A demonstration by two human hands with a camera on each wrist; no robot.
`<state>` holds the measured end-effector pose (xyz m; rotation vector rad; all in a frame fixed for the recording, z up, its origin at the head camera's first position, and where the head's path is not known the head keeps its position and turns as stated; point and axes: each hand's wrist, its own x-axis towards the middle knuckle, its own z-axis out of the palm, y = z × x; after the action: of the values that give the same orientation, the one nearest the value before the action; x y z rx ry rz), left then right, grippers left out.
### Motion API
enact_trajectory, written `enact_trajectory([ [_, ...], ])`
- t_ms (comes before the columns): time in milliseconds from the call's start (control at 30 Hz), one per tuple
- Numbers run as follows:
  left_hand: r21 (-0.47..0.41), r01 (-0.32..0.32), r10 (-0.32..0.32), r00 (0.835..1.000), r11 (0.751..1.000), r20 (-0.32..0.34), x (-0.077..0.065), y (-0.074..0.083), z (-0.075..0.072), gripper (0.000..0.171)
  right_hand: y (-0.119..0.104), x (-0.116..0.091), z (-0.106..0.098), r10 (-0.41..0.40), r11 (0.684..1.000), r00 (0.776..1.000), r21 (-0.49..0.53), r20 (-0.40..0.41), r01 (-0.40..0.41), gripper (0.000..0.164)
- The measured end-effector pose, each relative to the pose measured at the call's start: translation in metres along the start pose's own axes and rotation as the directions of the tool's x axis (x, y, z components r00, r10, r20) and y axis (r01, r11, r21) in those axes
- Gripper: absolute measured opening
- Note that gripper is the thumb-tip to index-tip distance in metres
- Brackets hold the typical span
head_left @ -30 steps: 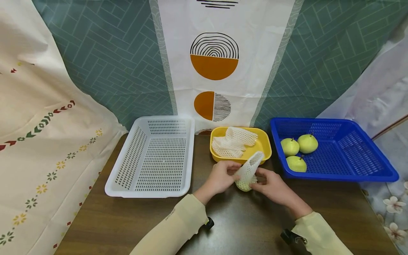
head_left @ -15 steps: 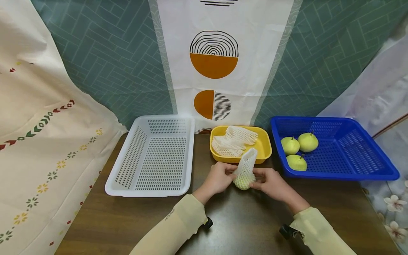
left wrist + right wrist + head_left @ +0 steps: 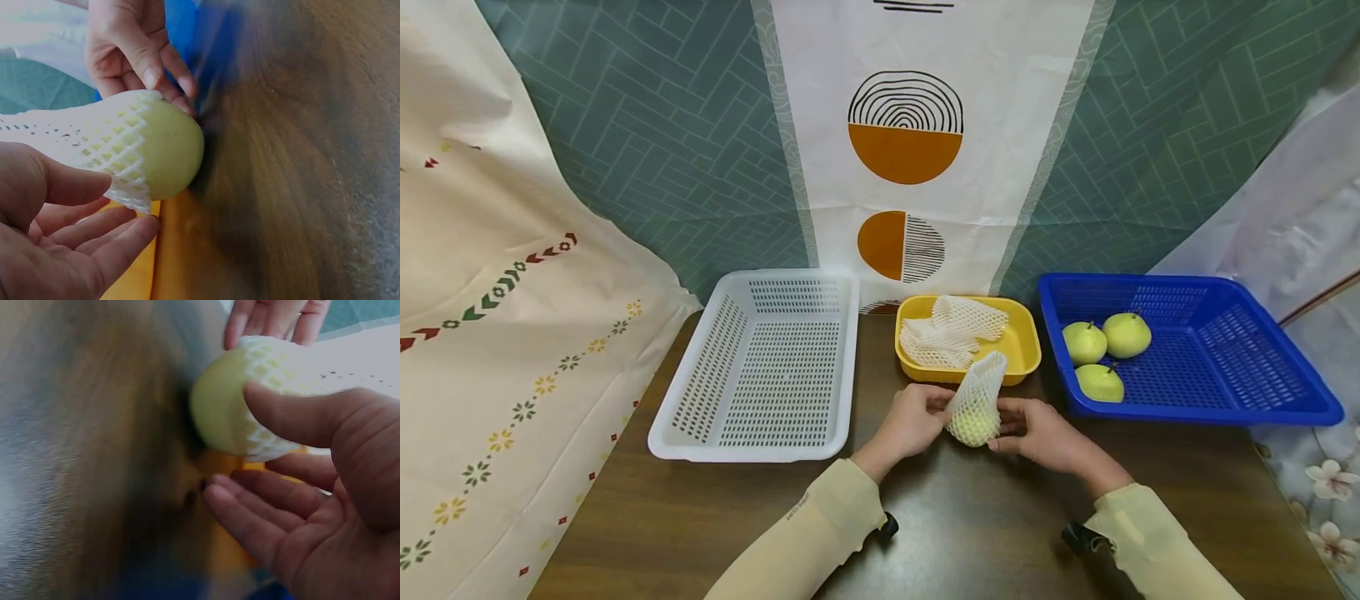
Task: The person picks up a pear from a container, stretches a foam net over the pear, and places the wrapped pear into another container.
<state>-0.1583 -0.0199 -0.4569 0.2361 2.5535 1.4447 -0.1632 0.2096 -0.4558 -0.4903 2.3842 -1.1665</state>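
In the head view a pear (image 3: 974, 427) stands low over the table, inside a white foam net sleeve (image 3: 987, 375) whose loose end points up and away. The pear's bare bottom (image 3: 179, 150) shows past the net's edge in the left wrist view. My left hand (image 3: 912, 419) pinches the net's edge from the left, thumb on one side and fingers on the other. From the right, my right hand (image 3: 1037, 433) holds the sleeve's edge, its thumb lying against the net and pear in the right wrist view. Its lower fingers are spread away from the fruit.
Just behind my hands is a yellow tray (image 3: 1030, 371) with more foam nets (image 3: 943, 333). A white basket (image 3: 842, 417) stands left. On the right, a blue basket (image 3: 1210, 412) holds three pears (image 3: 1126, 335). Curtains hang behind the dark wooden table (image 3: 940, 533).
The net sleeve has come further down over the pear, and its loose end has shifted slightly left. Both hands stay beside the pear, with small finger movements. The baskets stand as before.
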Motion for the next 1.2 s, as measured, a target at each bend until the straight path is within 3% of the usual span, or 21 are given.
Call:
enact_trajectory([
  [167,-0.012,-0.030,0.030,0.999,0.999,0.026,0.000,0.007,-0.005,0.041,-0.010,-0.002,-0.006,-0.002,0.999,0.999,-0.053,-0.054,-0.001,0.071],
  [400,-0.111,-0.042,0.052,0.995,0.993,0.089,0.004,0.018,-0.010,0.068,-0.022,0.001,-0.002,-0.042,0.999,0.987,-0.011,-0.154,0.041,0.066],
  [700,-0.080,-0.031,0.039,0.994,0.996,0.105,0.008,0.015,-0.004,0.059,-0.018,0.006,0.009,-0.053,0.998,0.974,-0.038,-0.218,0.046,0.057],
  [1200,0.043,-0.054,0.050,0.995,0.998,0.086,0.008,0.005,0.005,0.062,-0.014,0.008,0.015,-0.033,0.996,0.972,-0.086,-0.232,0.013,0.073],
])
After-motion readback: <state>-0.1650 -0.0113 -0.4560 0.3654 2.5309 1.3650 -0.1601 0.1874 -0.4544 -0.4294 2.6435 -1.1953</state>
